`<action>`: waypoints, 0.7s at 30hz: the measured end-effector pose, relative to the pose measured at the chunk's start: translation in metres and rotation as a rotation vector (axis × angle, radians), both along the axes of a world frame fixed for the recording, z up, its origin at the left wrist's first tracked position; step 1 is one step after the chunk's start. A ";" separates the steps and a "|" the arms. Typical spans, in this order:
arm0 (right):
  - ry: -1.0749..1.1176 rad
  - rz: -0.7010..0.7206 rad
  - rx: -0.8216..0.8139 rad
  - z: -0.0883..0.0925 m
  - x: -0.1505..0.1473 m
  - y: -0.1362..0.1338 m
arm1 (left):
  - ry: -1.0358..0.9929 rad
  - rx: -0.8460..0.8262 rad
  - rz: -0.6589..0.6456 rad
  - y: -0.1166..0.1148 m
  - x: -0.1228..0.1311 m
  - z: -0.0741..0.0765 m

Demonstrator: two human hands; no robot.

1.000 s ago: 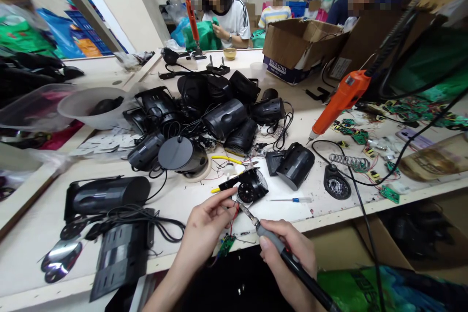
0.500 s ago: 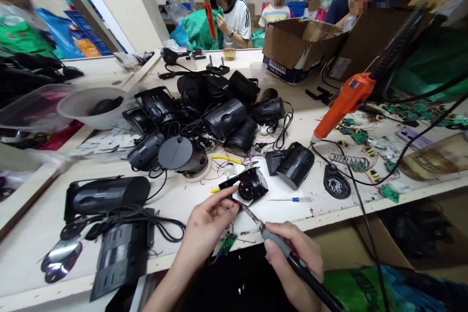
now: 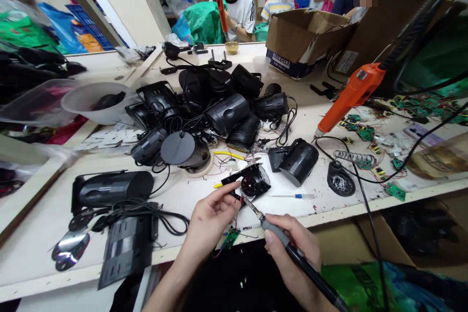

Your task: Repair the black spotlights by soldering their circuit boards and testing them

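My right hand (image 3: 292,248) is wrapped round the grey and black handle of a soldering iron (image 3: 280,234). The iron's tip meets the lower edge of a small black housing (image 3: 260,183) with a round dark disc in it. My left hand (image 3: 215,214) pinches a thin red wire (image 3: 236,215) against that edge, though the fingertips partly cover it. From the wire a green circuit board (image 3: 231,238) hangs at the table's front edge. Yellow-handled pliers (image 3: 234,156) lie behind the housing, and a blue-handled screwdriver (image 3: 302,196) lies to its right.
Black cylindrical lamp-like housings (image 3: 226,112) with cables are heaped mid-table. An orange electric screwdriver (image 3: 347,100) hangs at the right, near a coil-spring iron stand (image 3: 354,158) and loose circuit boards (image 3: 365,131). A cardboard box (image 3: 292,41) stands behind; people sit across the table.
The view has shifted slightly, so things on the table appear a little to the right and higher. The iron's tip has come up closer to the housing's edge beside my left fingertips.
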State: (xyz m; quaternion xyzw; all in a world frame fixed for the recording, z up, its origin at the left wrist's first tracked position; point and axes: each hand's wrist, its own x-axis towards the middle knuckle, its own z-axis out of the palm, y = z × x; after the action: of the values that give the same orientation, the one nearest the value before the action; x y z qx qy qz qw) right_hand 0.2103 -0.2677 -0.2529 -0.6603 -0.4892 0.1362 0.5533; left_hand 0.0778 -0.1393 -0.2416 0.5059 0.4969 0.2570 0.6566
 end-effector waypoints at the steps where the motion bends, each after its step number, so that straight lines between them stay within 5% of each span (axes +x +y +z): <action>1: -0.003 0.001 -0.003 0.000 0.000 0.000 | -0.004 -0.003 0.000 0.000 0.000 0.000; 16: -0.036 0.092 0.053 0.007 0.008 -0.013 | -0.089 -0.047 -0.017 -0.001 -0.004 0.000; 21: -0.049 -0.073 0.130 0.003 0.023 -0.026 | -0.118 0.041 0.114 0.001 -0.014 -0.002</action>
State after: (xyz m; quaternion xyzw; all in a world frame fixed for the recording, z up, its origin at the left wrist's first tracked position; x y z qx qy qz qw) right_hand 0.2330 -0.2938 -0.2500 -0.6435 -0.4861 0.0675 0.5875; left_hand 0.0638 -0.1382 -0.2440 0.4741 0.4800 0.3333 0.6586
